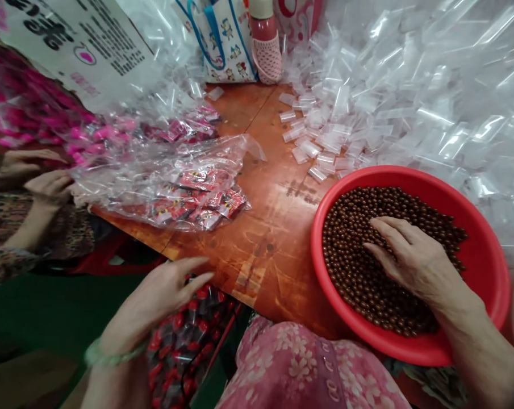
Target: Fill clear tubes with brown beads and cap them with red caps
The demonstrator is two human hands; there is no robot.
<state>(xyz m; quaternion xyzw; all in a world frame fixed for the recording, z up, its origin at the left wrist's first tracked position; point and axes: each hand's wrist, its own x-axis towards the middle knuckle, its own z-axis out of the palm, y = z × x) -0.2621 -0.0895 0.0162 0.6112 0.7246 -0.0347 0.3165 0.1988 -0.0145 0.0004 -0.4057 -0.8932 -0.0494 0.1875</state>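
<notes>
Pink floral garment nearest. Orange table beyond; red basin at its right. Left hand: released, thumb and fingers parted, above red-and-clear pieces below table edge. Right hand: over brown balls inside basin, fingers loosely bent; cannot tell whether grasping any.

A glossy orange-brown table bears clear plastic sleeves heaped at the far right, a patterned bag beside a bottle at the back, pink pieces and a clear plastic bag with red packets at the left, and a red basin overlapping its near edge.
</notes>
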